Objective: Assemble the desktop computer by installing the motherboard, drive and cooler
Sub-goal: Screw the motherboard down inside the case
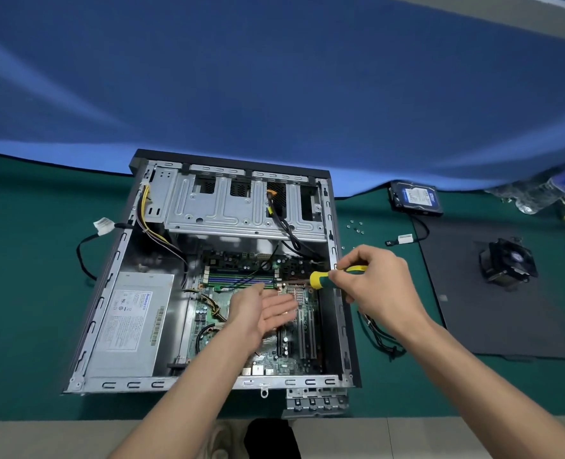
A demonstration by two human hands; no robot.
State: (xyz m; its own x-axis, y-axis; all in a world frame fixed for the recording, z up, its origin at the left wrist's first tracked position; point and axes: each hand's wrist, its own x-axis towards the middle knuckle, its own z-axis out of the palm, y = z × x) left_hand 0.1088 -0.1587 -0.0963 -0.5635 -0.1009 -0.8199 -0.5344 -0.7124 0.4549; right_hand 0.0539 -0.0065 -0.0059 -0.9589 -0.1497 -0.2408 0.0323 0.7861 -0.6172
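Right hand [377, 279] grips a yellow-green screwdriver [332, 278] by the handle, shaft pointing left toward the board; tip hidden behind the left hand [261, 309], which hovers palm-up, fingers spread, holding nothing.

Risks: the tip could slip off a screw and gouge the motherboard [241, 293] traces or the chips right under the left palm. A dropped screw could roll under the board and short it. Loose black cables [284, 223] just beyond both hands could get pinched or snagged.

Contents: the open case [115, 260] holds the motherboard under both hands, w/ the power supply [132, 323] left of the left hand & the drive cage [241, 207] beyond, looks empty. Not in the case: hard drive [415, 197] & cooler [506, 263], far right of the right hand; spare screws [355, 226] just beyond it.
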